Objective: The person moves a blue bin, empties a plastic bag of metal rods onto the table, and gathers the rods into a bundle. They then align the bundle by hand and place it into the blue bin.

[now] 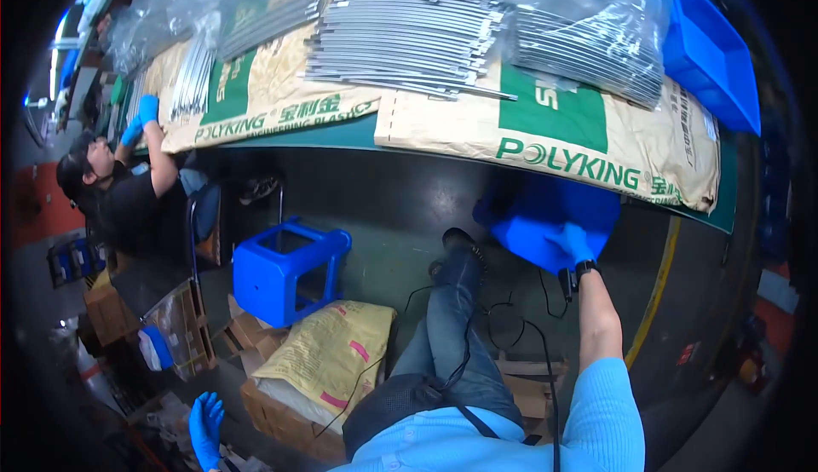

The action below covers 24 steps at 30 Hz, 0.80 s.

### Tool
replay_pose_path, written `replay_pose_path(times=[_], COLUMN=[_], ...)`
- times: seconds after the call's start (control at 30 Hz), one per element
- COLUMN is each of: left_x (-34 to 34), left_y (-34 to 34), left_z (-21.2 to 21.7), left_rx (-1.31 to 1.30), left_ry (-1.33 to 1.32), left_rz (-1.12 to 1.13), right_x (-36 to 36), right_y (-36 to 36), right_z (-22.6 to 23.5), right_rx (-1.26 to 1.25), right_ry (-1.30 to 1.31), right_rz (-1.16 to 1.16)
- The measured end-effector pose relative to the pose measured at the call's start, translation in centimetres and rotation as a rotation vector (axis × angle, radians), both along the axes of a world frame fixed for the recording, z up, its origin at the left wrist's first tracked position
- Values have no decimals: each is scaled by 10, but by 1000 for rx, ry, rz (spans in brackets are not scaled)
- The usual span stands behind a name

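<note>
My right hand (573, 240), in a blue glove, reaches down under the table's front edge. It grips a blue plastic object (530, 232) with broad smooth sides; the tabletop hides its far part, and whether it is a bin or a stool cannot be made out. Low at the left, my left hand (205, 431), also gloved in blue, hangs in the air with its fingers apart and nothing in them. Beside it are a cardboard box (281, 421) and a yellow printed sack (336, 353).
Thin grey metal strips (400, 33) lie in piles on paper sacks (545, 131) across the table. A blue tray (716, 54) stands at its right end. A blue stool (285, 272) lies tipped over. A co-worker (128, 187) sits at the left. Black cables (545, 353) hang near my legs.
</note>
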<state>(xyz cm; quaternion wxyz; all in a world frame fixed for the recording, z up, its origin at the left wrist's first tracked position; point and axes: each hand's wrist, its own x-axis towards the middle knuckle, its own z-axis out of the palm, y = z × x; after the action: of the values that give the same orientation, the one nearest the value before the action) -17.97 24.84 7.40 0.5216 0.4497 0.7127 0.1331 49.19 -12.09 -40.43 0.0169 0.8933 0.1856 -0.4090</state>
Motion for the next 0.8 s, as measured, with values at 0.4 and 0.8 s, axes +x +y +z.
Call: replay_pose_path(times=[0.4, 0.8], left_x=[69, 110], left_y=[65, 117], left_z=[4, 3], left_rx=[15, 82], left_ry=[-104, -363], left_rz=[-239, -210], right_x=[-138, -104], right_y=[-162, -88], right_z=[-24, 160], right_rx=[151, 762], right_ry=[43, 1112], right_rz=[-235, -1253])
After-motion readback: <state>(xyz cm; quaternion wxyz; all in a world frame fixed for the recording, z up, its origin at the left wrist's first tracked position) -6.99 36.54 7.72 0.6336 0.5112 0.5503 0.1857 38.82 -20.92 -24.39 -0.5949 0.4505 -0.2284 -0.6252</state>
